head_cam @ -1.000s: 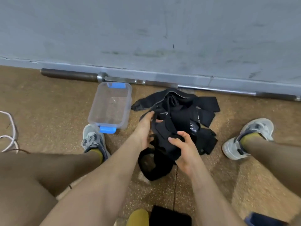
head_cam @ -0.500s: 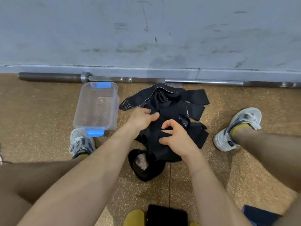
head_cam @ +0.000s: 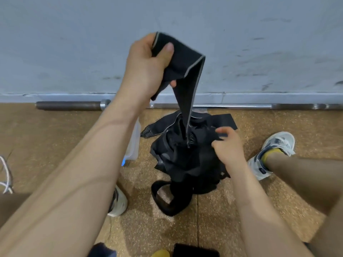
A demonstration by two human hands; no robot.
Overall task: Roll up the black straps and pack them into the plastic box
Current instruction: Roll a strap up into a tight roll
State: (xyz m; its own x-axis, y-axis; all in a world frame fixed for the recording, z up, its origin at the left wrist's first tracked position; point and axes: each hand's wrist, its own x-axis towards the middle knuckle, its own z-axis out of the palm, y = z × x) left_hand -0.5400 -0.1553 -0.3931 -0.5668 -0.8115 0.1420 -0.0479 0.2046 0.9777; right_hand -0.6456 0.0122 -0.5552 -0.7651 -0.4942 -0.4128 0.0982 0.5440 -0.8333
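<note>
I see left hand (head_cam: 148,65) up, grip clamped on top end of black strap (head_cam: 189,86). Strap hangs near-vertical, tail buried in strap pile (head_cam: 185,160) on floor (head_cam: 241,210) below. Nearer pile: right hand (head_cam: 229,147), fingers curled at its edge; can't tell if pinching. Left of pile: plastic box (head_cam: 133,145).

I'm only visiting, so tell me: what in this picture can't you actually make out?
Head view only.
Plastic box: left forearm hides all but one edge; contents unseen.
Strap pile: tangled black on black; count unclear.
Lifted strap in the left hand: lower end lost in the pile.
Right hand: pinching or merely touching the pile, cannot tell.
Dark object: cut off by the bottom edge.
</note>
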